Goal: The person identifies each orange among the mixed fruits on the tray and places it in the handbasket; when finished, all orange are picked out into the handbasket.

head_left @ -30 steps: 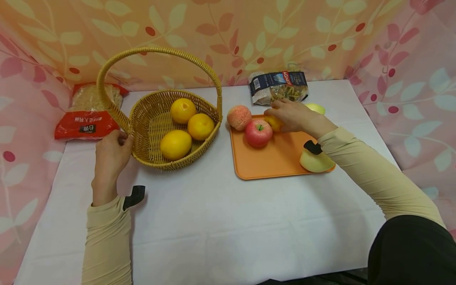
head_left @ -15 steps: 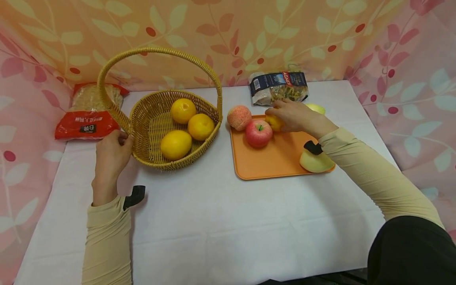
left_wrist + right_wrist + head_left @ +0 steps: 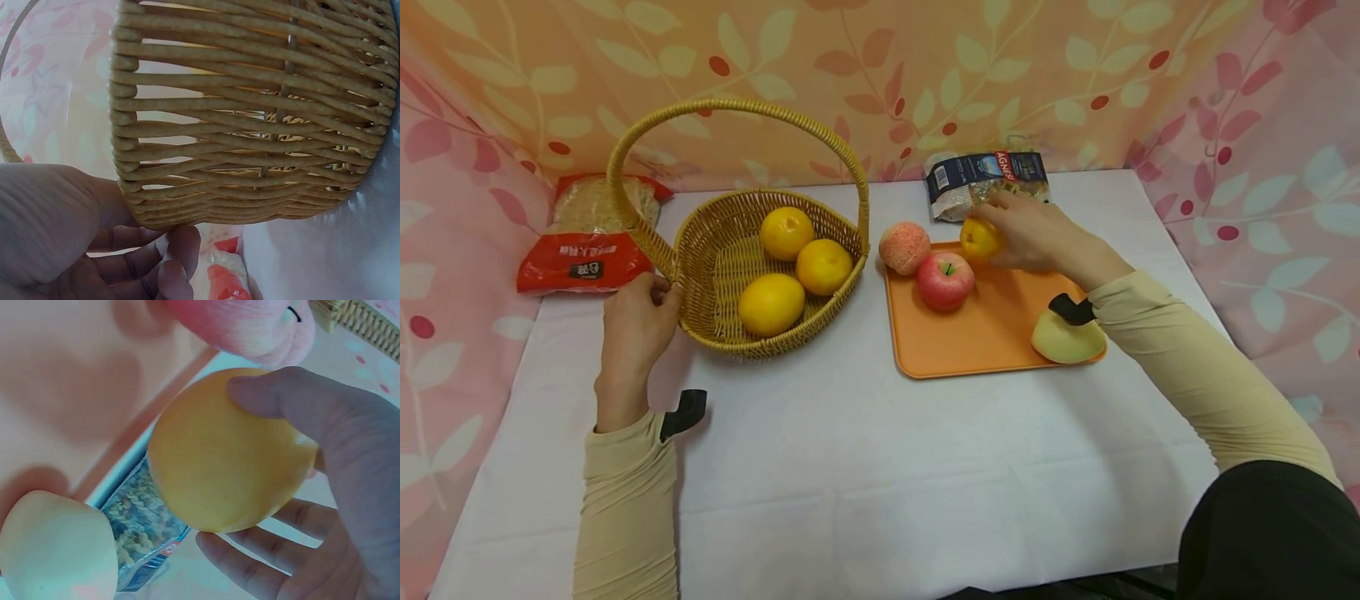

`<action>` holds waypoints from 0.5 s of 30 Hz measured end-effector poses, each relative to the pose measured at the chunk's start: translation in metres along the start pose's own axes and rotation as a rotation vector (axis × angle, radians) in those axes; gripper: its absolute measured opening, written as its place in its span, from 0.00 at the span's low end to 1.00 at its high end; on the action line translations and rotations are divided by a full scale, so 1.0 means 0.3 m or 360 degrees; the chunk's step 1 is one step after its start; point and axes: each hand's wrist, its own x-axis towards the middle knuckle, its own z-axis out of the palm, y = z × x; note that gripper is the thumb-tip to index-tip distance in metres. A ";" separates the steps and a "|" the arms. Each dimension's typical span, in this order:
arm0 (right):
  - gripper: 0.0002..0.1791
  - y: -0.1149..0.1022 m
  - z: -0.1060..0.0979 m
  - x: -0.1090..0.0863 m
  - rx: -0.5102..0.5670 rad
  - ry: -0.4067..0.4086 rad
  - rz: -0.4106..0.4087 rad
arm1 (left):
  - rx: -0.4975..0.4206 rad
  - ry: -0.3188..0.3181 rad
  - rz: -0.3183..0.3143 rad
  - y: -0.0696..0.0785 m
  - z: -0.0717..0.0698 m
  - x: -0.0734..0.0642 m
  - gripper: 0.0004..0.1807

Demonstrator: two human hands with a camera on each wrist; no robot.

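Observation:
My left hand (image 3: 638, 325) grips the left rim of a wicker basket (image 3: 722, 333) near the foot of its tall handle. In the left wrist view, the fingers curl at the edge of the basket's woven side (image 3: 250, 131). Two round yellow-orange fruits (image 3: 787, 233) and a longer yellow fruit (image 3: 771, 305) lie inside. My right hand (image 3: 1037, 233) holds another smooth, round yellow-orange fruit (image 3: 231, 450) above the back edge of an orange tray (image 3: 970, 350). The thumb lies on one side, fingers on the other. Beside it are a red apple (image 3: 945, 282) and a peach-coloured fruit (image 3: 904, 247).
A pale green fruit (image 3: 1067, 337) sits at the tray's front right corner. Behind the tray lies a pasta bag (image 3: 951, 187); in the right wrist view another pale fruit (image 3: 59, 547) is near it. A red food bag (image 3: 580, 258) lies left of the basket.
My right hand has lifted the yellow-orange fruit slightly off its spot beside the apple, moving a little up and right. The left hand and basket stay put.

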 end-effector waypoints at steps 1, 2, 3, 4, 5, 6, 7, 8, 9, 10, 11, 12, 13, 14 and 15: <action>0.38 -0.003 -0.004 -0.006 0.0006 0.0033 -0.0006 | 0.0000 -0.0002 -0.0002 0.001 0.000 0.000 0.22; 0.38 -0.007 -0.007 -0.011 0.0018 0.0068 -0.0010 | 0.0002 -0.0001 -0.0002 0.001 0.000 0.001 0.22; 0.38 -0.011 -0.010 -0.017 0.0029 0.0107 -0.0016 | 0.0001 -0.0003 -0.0003 0.001 -0.001 0.001 0.23; 0.38 -0.016 -0.012 -0.021 0.0039 0.0149 -0.0028 | 0.0000 -0.0003 -0.0004 0.001 -0.001 0.002 0.23; 0.38 -0.022 -0.014 -0.026 0.0051 0.0187 -0.0041 | 0.0000 -0.0001 -0.0001 0.001 -0.001 0.002 0.23; 0.38 -0.029 -0.017 -0.030 0.0068 0.0224 -0.0055 | 0.0001 0.0000 0.0000 0.001 -0.001 0.002 0.23; 0.38 -0.037 -0.019 -0.034 0.0079 0.0257 -0.0069 | 0.0001 0.0002 0.0001 0.000 -0.001 0.003 0.22; 0.39 -0.046 -0.021 -0.037 0.0089 0.0288 -0.0083 | 0.0001 0.0001 0.0001 -0.001 -0.001 0.003 0.22; 0.39 -0.055 -0.024 -0.039 0.0095 0.0316 -0.0095 | 0.0001 -0.0001 0.0000 -0.002 -0.001 0.003 0.23; 0.39 -0.066 -0.027 -0.042 0.0108 0.0337 -0.0106 | 0.0006 0.0000 0.0001 -0.003 0.000 0.003 0.23; 0.39 -0.076 -0.029 -0.044 0.0121 0.0354 -0.0116 | 0.0009 -0.0001 -0.0001 -0.004 0.001 0.003 0.23; 0.39 -0.086 -0.031 -0.046 0.0135 0.0367 -0.0123 | 0.0011 -0.0004 -0.0004 -0.004 0.001 0.003 0.23; 0.39 -0.096 -0.033 -0.048 0.0146 0.0387 -0.0139 | 0.0013 -0.0004 -0.0004 -0.005 0.002 0.004 0.24; 0.39 -0.107 -0.035 -0.049 0.0160 0.0409 -0.0158 | 0.0016 -0.0005 -0.0004 -0.005 0.003 0.004 0.24; 0.39 -0.117 -0.036 -0.051 0.0175 0.0430 -0.0178 | 0.0017 -0.0006 -0.0005 -0.005 0.003 0.005 0.24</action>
